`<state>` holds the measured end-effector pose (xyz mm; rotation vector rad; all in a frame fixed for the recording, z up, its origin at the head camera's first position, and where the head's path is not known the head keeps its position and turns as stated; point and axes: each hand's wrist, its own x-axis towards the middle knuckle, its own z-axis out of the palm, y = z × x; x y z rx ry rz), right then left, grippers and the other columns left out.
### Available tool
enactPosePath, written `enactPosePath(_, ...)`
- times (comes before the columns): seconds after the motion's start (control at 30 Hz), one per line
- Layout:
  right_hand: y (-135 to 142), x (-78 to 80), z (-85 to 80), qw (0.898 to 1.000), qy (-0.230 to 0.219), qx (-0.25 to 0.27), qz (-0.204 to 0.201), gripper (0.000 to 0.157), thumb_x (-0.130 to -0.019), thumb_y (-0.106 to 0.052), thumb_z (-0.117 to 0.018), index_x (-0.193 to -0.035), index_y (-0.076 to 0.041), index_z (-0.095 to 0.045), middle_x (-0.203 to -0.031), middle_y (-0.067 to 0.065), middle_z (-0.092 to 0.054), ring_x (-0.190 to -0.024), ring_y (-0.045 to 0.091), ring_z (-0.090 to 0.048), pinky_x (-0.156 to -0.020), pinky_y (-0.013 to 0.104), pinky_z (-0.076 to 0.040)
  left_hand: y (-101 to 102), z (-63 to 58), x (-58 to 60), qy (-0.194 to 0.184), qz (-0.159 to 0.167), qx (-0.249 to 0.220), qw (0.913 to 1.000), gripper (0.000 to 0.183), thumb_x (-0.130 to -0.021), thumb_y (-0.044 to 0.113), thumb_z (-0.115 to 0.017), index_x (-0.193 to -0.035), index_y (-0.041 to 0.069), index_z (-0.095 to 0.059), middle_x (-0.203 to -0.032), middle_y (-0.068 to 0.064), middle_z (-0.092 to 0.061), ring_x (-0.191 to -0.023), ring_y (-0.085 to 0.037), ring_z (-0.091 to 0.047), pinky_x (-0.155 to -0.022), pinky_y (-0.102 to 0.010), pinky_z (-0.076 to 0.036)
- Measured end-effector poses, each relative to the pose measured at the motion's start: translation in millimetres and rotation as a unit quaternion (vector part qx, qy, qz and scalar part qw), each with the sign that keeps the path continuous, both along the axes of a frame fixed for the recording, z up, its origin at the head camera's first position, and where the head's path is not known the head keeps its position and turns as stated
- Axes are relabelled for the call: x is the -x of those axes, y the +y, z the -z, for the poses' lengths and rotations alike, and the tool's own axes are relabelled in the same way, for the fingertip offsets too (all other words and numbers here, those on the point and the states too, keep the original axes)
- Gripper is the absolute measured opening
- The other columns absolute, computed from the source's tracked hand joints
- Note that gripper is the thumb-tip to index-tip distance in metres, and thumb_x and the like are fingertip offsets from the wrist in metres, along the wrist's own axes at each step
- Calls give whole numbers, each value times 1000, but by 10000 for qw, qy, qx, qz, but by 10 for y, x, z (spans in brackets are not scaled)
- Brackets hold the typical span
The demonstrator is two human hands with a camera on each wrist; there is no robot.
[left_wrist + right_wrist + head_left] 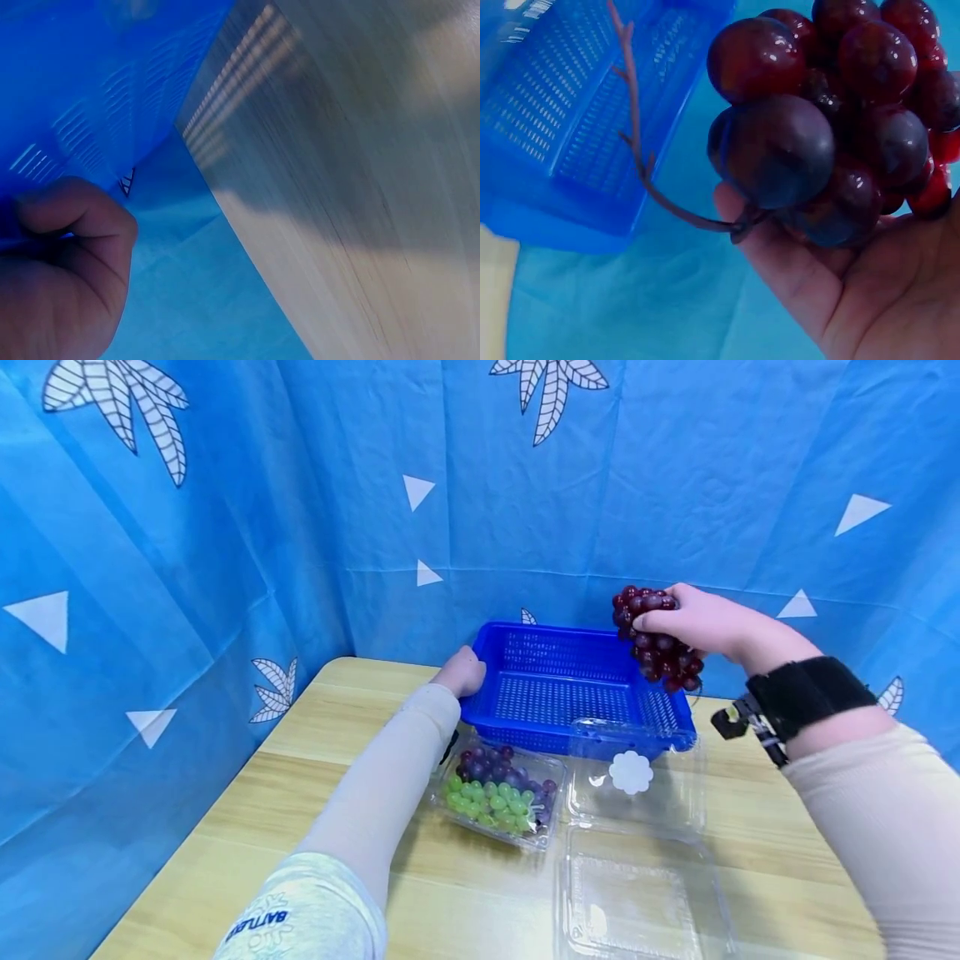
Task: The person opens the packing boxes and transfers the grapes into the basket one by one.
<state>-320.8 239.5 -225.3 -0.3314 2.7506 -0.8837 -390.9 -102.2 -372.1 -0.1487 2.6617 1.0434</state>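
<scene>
Dark red grapes hang in a bunch from my right hand, which grips them above the right end of a blue plastic basket. A bare brown stem curves out from the bunch in the right wrist view. At the basket's left end, my left hand holds the rim with curled fingers; the left wrist view shows its thumb side against the blue wall. The basket's visible floor holds nothing. In front of it sits a clear box with green grapes and dark purple grapes.
An opened clear clamshell box lies on the wooden table, right of the grape box. Its lid, with a white scalloped sticker, leans toward the basket's front. A blue curtain hangs behind and to the left.
</scene>
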Motion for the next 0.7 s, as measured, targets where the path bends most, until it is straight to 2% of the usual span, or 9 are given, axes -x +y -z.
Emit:
enactPosePath(0.07,-13,135,38,9995,-255,99,134,78,-98,-55,-56,-138,8,-31,-127,27,-43,-113,43,-46,-85,57,-52,-18,-3,-5,-7,-68,-20,10000,62,-111,30,-33,-160,2,-8,-156,-20,-34,-129,-31,-49,-100,-47,-50)
enactPosePath(0.13,-4,239,94,9983,-498,90,274,87,-99,-55,-53,-147,10,-20,-141,30,-33,-127,46,-40,-89,61,-52,-24,-11,-18,-32,-97,-42,9999,62,-111,31,-33,-161,3,-7,-156,-20,-35,-130,-31,-49,-100,-49,-50)
enactPosePath(0.3,49,434,287,9939,-958,-52,538,86,-101,-52,-49,-146,16,-23,-139,38,-36,-118,50,-53,-82,55,-57,-20,-13,-44,1,-50,-29,10000,63,-111,30,-32,-161,3,-5,-158,-19,-33,-131,-31,-49,-99,-49,-50)
enactPosePath(0.4,71,521,384,9902,-1222,-269,615,88,-101,-53,-47,-147,18,-21,-139,40,-35,-113,52,-55,-81,53,-58,-26,0,-29,2,-33,-60,10000,63,-111,30,-32,-161,4,-4,-156,-20,-34,-129,-31,-51,-97,-48,-52)
enactPosePath(0.7,-106,710,729,9827,-1434,-1032,561,86,-103,-52,-43,-150,18,-24,-146,41,-32,-120,52,-50,-98,57,-48,-54,37,55,-76,-53,-125,9999,63,-110,30,-31,-161,3,-5,-153,-21,-37,-124,-30,-54,-91,-45,-55)
